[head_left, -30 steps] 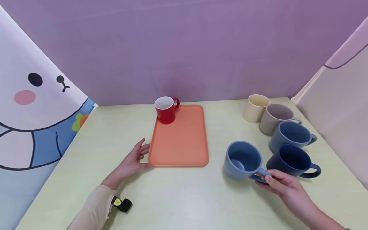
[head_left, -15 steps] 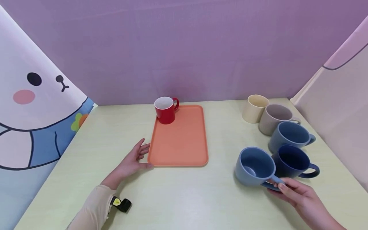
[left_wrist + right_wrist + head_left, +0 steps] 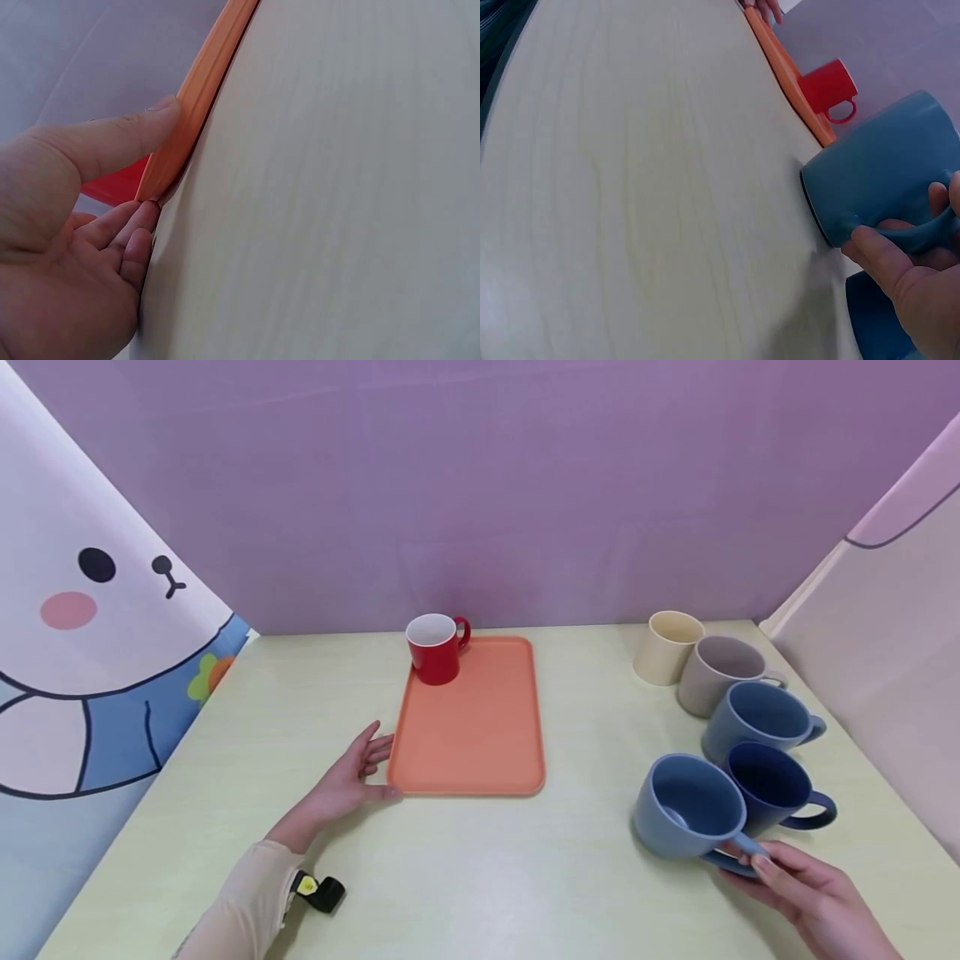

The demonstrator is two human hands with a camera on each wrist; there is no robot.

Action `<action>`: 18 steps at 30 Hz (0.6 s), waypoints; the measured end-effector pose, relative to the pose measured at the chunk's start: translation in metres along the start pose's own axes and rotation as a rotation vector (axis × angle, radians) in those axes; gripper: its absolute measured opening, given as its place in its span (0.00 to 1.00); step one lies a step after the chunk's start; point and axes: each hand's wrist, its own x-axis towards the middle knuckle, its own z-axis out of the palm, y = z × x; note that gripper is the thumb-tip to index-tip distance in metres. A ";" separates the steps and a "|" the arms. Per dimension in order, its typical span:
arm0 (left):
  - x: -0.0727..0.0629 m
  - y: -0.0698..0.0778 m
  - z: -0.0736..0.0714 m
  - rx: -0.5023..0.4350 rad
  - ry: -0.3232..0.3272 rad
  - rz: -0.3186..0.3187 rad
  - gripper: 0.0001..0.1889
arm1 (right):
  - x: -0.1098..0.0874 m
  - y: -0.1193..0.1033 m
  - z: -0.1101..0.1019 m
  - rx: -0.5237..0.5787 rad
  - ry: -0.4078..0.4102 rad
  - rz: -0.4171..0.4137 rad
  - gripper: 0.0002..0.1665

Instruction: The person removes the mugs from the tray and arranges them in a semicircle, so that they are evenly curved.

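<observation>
My right hand (image 3: 813, 893) pinches the handle of a light blue mug (image 3: 686, 810), which is upright at the front right. In the right wrist view, this mug (image 3: 889, 169) has its base close to the table, with fingers and thumb about its handle. A dark navy mug (image 3: 768, 785) stands right behind it. My left hand (image 3: 341, 789) is at the near left corner of an orange tray (image 3: 472, 743), thumb along the near edge, fingers extended at the left side. In the left wrist view, the thumb touches the tray's rim (image 3: 195, 97). A red mug (image 3: 435, 652) stands at the tray's far left corner.
Behind the navy mug, a second blue mug (image 3: 761, 718), a grey-mauve mug (image 3: 712, 681) and a cream cup (image 3: 667, 647) run back along the table's right side. A purple backdrop (image 3: 480, 493) rises at the pale table's (image 3: 510, 877) far edge.
My right hand has moved the light blue mug to the right and toward me, beside the navy mug. The left hand and tray have stayed put.
</observation>
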 end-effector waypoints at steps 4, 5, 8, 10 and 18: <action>0.001 -0.001 0.000 0.001 -0.004 -0.005 0.56 | -0.003 -0.001 0.000 0.009 0.017 -0.004 0.30; 0.001 -0.001 0.000 0.000 -0.003 -0.009 0.56 | -0.004 -0.001 0.000 0.006 0.030 0.001 0.30; 0.002 -0.001 -0.001 0.003 -0.006 -0.005 0.57 | -0.006 0.000 0.001 0.007 0.066 0.003 0.29; 0.002 0.000 -0.002 0.007 -0.007 0.000 0.56 | -0.007 0.001 0.001 0.009 0.076 -0.002 0.29; 0.004 -0.004 -0.001 -0.001 -0.009 0.000 0.57 | -0.008 0.002 0.002 -0.062 0.092 -0.027 0.29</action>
